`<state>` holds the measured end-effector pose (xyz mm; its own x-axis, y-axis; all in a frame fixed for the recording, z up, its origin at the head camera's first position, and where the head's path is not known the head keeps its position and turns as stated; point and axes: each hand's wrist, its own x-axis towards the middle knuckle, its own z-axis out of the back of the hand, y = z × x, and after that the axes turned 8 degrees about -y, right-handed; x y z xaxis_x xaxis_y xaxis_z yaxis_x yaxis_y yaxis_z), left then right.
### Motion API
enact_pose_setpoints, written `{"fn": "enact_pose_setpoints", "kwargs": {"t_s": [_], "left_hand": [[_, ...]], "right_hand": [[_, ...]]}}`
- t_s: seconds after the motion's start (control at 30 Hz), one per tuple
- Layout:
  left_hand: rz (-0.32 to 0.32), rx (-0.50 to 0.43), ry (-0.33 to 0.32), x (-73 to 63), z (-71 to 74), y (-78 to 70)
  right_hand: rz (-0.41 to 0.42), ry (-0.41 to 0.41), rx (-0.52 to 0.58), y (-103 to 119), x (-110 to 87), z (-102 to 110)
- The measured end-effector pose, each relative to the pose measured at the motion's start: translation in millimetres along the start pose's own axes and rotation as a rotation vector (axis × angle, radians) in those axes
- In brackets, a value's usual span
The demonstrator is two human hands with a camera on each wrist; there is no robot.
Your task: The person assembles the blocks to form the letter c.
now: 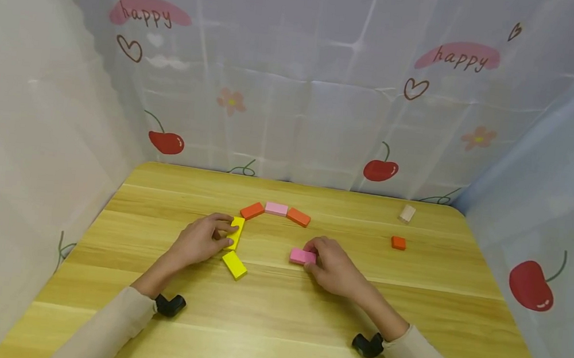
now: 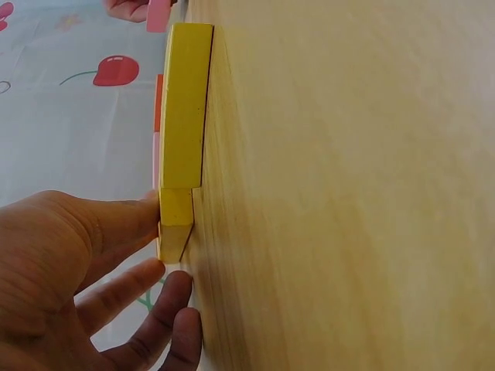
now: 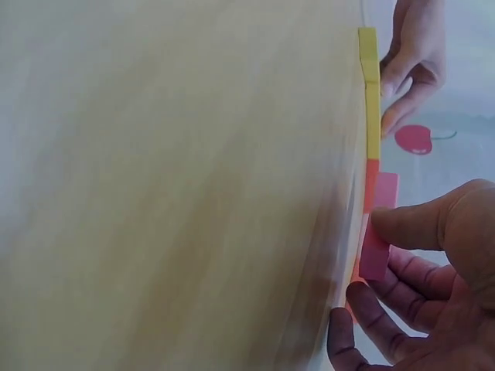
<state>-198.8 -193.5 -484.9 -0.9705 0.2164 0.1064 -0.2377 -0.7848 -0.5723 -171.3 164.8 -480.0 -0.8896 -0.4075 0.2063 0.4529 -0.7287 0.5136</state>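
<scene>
My left hand (image 1: pixel 198 239) holds the upper yellow block (image 1: pixel 238 235) between thumb and fingers, at the left of a curved row on the table. A second yellow block (image 1: pixel 234 265) lies slanted just below its near end; the left wrist view shows this lower block (image 2: pixel 188 108) in front. Away from the row, my right hand (image 1: pixel 334 269) pinches a pink block (image 1: pixel 300 256) by its right end, thumb on the near side. At the row's top lie an orange-red block (image 1: pixel 252 210), another pink block (image 1: pixel 276 208) and an orange block (image 1: pixel 298 217).
Toward the back right of the wooden table (image 1: pixel 272 327) lie a small orange block (image 1: pixel 398 243) and a pale wooden block (image 1: pixel 407 213). A printed curtain (image 1: pixel 292 127) encloses the table at the back and both sides.
</scene>
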Motion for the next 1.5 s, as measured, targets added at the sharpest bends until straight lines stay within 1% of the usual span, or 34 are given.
{"fn": "enact_pose_setpoints", "kwargs": {"t_s": [0.23, 0.33, 0.5, 0.77, 1.2, 1.3, 1.5], "left_hand": [[-0.019, -0.013, -0.012, 1.5, 0.7, 0.2], [-0.022, -0.01, -0.013, 1.0, 0.4, 1.6], [-0.024, -0.011, -0.016, -1.9, -1.0, 4.3], [-0.026, -0.013, -0.016, -2.5, 0.5, 3.3], [-0.032, -0.009, -0.012, 0.3, 1.6, 1.0], [-0.028, -0.011, -0.012, -0.1, 1.1, 1.3], [-0.027, -0.001, -0.014, -0.2, -0.6, 1.8]], "right_hand": [[0.004, 0.007, 0.006, 10, 1.5, -6], [0.008, 0.024, 0.004, 16, 1.4, -9], [0.035, 0.062, 0.002, 24, -0.2, -13], [0.075, 0.098, -0.01, 35, 0.3, -19], [0.118, 0.125, -0.044, 53, 0.2, -27], [0.121, 0.134, -0.049, 56, -0.1, -30], [0.101, 0.16, -0.057, 61, 0.6, -34]]}}
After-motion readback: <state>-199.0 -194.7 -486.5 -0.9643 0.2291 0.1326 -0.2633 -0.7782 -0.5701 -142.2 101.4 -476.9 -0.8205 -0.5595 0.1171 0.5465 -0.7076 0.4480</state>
